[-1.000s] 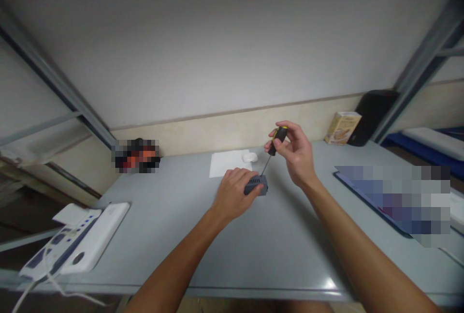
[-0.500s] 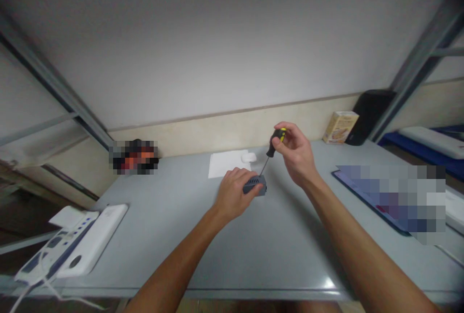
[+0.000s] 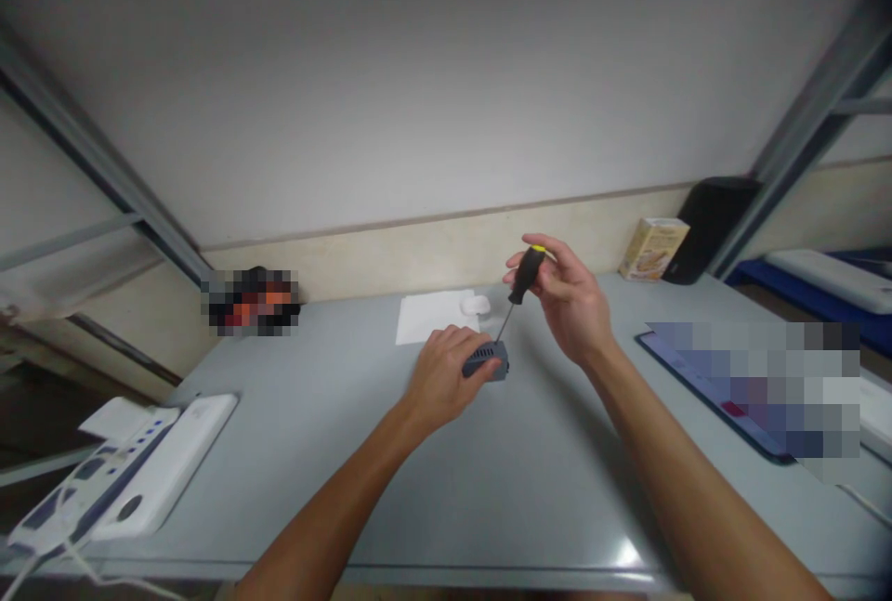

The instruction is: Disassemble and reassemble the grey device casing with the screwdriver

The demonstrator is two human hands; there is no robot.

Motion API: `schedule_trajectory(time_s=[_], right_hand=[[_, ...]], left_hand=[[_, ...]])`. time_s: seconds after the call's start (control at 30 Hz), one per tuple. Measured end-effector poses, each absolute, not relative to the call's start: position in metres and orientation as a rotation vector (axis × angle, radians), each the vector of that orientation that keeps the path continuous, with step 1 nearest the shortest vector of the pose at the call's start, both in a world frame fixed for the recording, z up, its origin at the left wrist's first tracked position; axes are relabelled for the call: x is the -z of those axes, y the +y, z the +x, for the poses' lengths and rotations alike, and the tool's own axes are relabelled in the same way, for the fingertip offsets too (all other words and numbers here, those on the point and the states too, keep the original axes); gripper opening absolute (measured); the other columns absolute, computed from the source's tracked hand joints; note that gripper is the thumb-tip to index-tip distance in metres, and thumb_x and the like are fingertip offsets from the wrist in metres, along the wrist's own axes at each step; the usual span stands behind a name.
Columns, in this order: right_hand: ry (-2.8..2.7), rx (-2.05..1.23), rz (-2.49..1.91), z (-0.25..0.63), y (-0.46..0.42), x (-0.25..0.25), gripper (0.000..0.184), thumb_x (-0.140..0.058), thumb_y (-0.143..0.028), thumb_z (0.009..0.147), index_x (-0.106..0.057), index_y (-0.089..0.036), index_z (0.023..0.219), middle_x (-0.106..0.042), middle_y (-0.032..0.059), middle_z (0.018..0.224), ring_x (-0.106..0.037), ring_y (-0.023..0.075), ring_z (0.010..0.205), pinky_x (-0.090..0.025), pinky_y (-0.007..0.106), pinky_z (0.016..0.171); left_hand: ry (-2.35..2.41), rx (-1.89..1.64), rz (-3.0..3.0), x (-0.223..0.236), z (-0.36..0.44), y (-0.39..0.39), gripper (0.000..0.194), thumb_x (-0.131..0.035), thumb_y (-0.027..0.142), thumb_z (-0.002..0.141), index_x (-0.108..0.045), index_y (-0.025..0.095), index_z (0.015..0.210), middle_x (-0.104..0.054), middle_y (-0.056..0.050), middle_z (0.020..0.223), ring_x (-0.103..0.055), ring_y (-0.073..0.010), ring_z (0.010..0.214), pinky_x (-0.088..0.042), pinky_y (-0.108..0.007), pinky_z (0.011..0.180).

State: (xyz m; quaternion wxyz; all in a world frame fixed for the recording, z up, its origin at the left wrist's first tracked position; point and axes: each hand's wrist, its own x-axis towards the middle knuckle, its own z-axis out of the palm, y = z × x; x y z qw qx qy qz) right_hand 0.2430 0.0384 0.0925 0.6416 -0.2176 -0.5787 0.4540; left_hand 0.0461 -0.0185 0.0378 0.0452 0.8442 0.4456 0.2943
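A small dark grey box with vent slots [image 3: 496,363] rests on the grey table, and my left hand [image 3: 446,369] is wrapped over its left part. The fingers lie behind the box and the thumb presses its near side. In my right hand [image 3: 568,299] is a screwdriver [image 3: 528,274] with a black and yellow handle. It leans to the right, its thin shaft running down to the top of the box near the right end. My thumb and fingers are around the handle, some of them loosely spread. What the tip sits in is too small to tell.
Behind the box lie white sheets of paper [image 3: 432,315] and a white mouse [image 3: 475,305]. A power strip [image 3: 94,480] and a white power bank-like slab [image 3: 174,466] are at left. A tablet [image 3: 697,387] lies right; a yellow carton [image 3: 653,250] and a black case [image 3: 714,229] stand behind.
My right fingers have shifted and loosened around the screwdriver handle, which has turned so less yellow shows. The left hand still holds the box. The view has shifted slightly.
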Motion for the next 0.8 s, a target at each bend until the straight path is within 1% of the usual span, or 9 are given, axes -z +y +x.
schedule_trajectory(time_s=[0.07, 0.17, 0.23, 0.33, 0.4, 0.53, 0.6, 0.7, 0.8], right_hand=[[-1.318, -1.043, -0.492, 0.2428, 0.0382, -0.0929, 0.028, -0.057, -0.042, 0.097, -0.061, -0.03, 0.122, -0.068, 0.005, 0.108, -0.068, 0.0213, 0.09, -0.056, 0.04, 0.084], [-1.283, -0.89, -0.56, 0.2427, 0.0404, -0.0915, 0.025, -0.071, -0.041, 0.088, -0.064, -0.03, 0.11, -0.065, 0.0029, 0.106, -0.065, 0.0207, 0.096, -0.055, 0.035, 0.083], [-1.284, -0.855, -0.579, 0.2433, 0.0419, -0.0905, 0.028, -0.075, -0.036, 0.085, -0.064, -0.03, 0.109, -0.065, 0.0021, 0.102, -0.065, 0.0206, 0.095, -0.054, 0.036, 0.086], [-1.32, -0.997, -0.531, 0.2433, 0.0413, -0.0907, 0.028, -0.061, -0.037, 0.095, -0.062, -0.031, 0.122, -0.068, 0.0041, 0.104, -0.067, 0.0215, 0.094, -0.054, 0.04, 0.088], [-1.328, -1.028, -0.519, 0.2421, 0.0398, -0.0913, 0.027, -0.057, -0.039, 0.097, -0.06, -0.032, 0.124, -0.068, 0.0047, 0.11, -0.067, 0.0216, 0.095, -0.055, 0.039, 0.084], [-1.328, -0.876, -0.555, 0.2405, 0.0388, -0.0916, 0.03, -0.075, -0.035, 0.086, -0.064, -0.031, 0.114, -0.064, 0.0019, 0.103, -0.063, 0.0196, 0.096, -0.054, 0.032, 0.08], [-1.357, -0.912, -0.535, 0.2409, 0.0384, -0.0919, 0.033, -0.073, -0.033, 0.087, -0.063, -0.031, 0.119, -0.065, 0.0018, 0.098, -0.064, 0.0194, 0.093, -0.054, 0.033, 0.083], [-1.381, -1.021, -0.506, 0.2414, 0.0373, -0.0927, 0.032, -0.059, -0.036, 0.096, -0.058, -0.033, 0.128, -0.068, 0.0038, 0.105, -0.066, 0.0206, 0.092, -0.054, 0.037, 0.084], [-1.349, -0.89, -0.56, 0.2426, 0.0378, -0.0927, 0.024, -0.068, -0.038, 0.092, -0.064, -0.032, 0.115, -0.065, 0.0031, 0.107, -0.065, 0.02, 0.093, -0.054, 0.033, 0.08]], left_hand=[[1.347, -0.901, 2.574, -0.037, 0.0457, -0.0187, 0.025, -0.056, 0.041, 0.101, -0.064, 0.023, 0.117, -0.072, -0.005, 0.107, -0.061, -0.0239, 0.099, -0.043, -0.04, 0.087], [1.317, -0.94, 2.555, -0.0344, 0.0453, -0.019, 0.028, -0.055, 0.042, 0.102, -0.062, 0.023, 0.121, -0.071, -0.005, 0.109, -0.061, -0.0238, 0.1, -0.044, -0.04, 0.09], [1.315, -0.956, 2.55, -0.0323, 0.0453, -0.0191, 0.03, -0.056, 0.043, 0.102, -0.06, 0.023, 0.123, -0.071, -0.006, 0.11, -0.061, -0.024, 0.1, -0.044, -0.04, 0.09], [1.323, -0.956, 2.569, -0.0305, 0.0452, -0.0192, 0.029, -0.056, 0.043, 0.101, -0.059, 0.022, 0.122, -0.071, -0.005, 0.109, -0.061, -0.0238, 0.098, -0.043, -0.04, 0.088], [1.316, -0.952, 2.595, -0.0307, 0.0451, -0.0194, 0.027, -0.055, 0.043, 0.102, -0.06, 0.022, 0.119, -0.072, -0.005, 0.108, -0.062, -0.0232, 0.097, -0.043, -0.04, 0.088], [1.282, -0.946, 2.643, -0.0326, 0.0449, -0.0193, 0.024, -0.053, 0.041, 0.103, -0.061, 0.021, 0.114, -0.072, -0.004, 0.106, -0.063, -0.0219, 0.098, -0.042, -0.039, 0.088], [1.272, -0.951, 2.652, -0.0331, 0.0448, -0.0188, 0.022, -0.053, 0.04, 0.103, -0.062, 0.022, 0.113, -0.073, -0.004, 0.105, -0.063, -0.0214, 0.098, -0.042, -0.039, 0.088], [1.274, -0.953, 2.656, -0.0338, 0.0447, -0.0178, 0.021, -0.055, 0.04, 0.103, -0.063, 0.022, 0.11, -0.074, -0.002, 0.105, -0.064, -0.0211, 0.097, -0.042, -0.038, 0.087], [1.265, -0.934, 2.645, -0.0357, 0.0441, -0.0178, 0.02, -0.055, 0.04, 0.103, -0.064, 0.022, 0.11, -0.074, -0.002, 0.104, -0.064, -0.0207, 0.096, -0.042, -0.038, 0.087]])
